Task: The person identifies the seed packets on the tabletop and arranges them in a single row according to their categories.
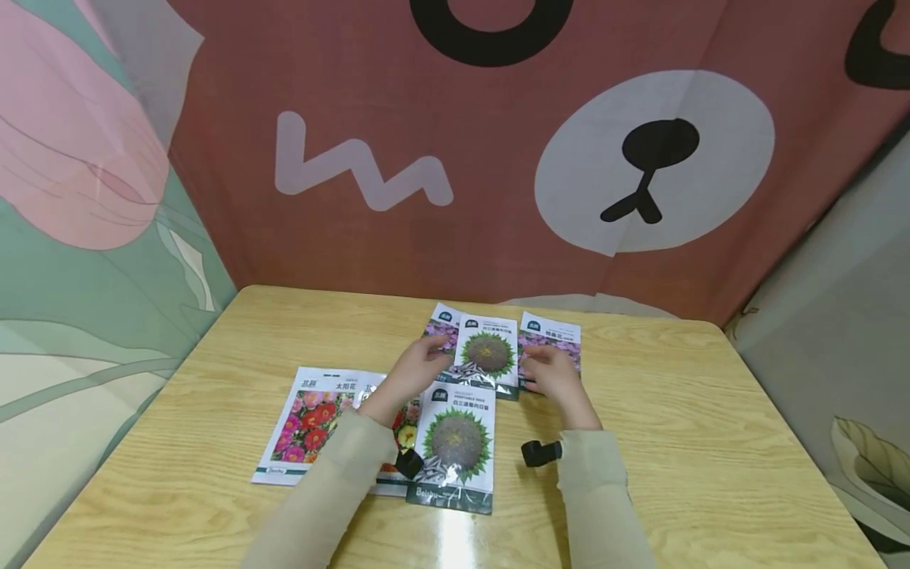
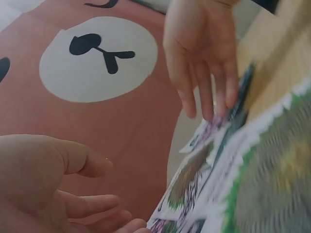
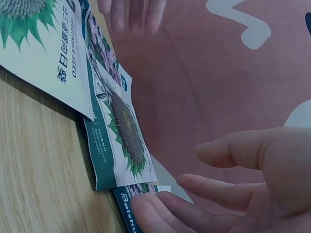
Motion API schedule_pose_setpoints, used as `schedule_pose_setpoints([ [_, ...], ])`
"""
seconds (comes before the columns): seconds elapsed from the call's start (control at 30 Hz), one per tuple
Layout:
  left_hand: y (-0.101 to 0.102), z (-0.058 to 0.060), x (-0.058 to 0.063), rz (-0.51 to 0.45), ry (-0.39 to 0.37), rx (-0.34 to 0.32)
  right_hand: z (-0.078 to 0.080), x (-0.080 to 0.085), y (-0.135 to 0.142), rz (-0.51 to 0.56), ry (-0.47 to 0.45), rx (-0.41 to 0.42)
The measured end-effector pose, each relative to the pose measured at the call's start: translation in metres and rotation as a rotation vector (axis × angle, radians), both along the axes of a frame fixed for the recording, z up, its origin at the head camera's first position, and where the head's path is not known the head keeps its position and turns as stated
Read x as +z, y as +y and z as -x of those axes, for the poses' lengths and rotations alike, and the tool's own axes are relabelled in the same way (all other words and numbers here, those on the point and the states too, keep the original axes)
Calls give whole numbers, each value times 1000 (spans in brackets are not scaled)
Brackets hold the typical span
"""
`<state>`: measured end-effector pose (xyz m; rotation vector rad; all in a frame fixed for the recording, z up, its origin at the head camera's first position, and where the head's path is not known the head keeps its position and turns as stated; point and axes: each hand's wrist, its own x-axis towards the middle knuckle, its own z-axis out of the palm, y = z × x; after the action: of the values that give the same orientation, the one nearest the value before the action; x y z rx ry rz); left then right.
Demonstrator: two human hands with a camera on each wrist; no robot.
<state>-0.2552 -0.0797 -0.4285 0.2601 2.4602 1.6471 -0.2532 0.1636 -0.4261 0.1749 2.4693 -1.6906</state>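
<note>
At the back of the table lies a sunflower seed packet (image 1: 489, 352), overlapping two seed packets with purple flowers. My left hand (image 1: 415, 371) is beside its left edge, over the left purple-flower packet (image 1: 442, 322). On the other side, my right hand (image 1: 554, 378) hovers at the right purple-flower packet (image 1: 550, 330), fingertips close to it. Both wrist views show the left hand (image 2: 73, 189) and right hand (image 3: 233, 179) with thumb and fingers spread apart, holding nothing. Nearer me is a second sunflower packet (image 1: 456, 442).
Left of the near sunflower packet lie a seed packet with red and pink flowers (image 1: 309, 427) and another (image 1: 408, 419) partly hidden by my left arm. All rest on a wooden table (image 1: 682, 442). A curtain with a bear face (image 1: 498, 237) hangs behind it.
</note>
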Motion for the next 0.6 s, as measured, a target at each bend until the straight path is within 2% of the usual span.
schedule_pose_setpoints([
  [0.23,17,10,-8,-45,-20,4,3,-4,-4,-46,-10,-8],
  [0.43,21,7,-21,-34,-58,10,0,-12,-6,-94,-1,-7],
  [0.6,23,7,-21,-23,-41,23,2,-11,-8,-112,16,-16],
])
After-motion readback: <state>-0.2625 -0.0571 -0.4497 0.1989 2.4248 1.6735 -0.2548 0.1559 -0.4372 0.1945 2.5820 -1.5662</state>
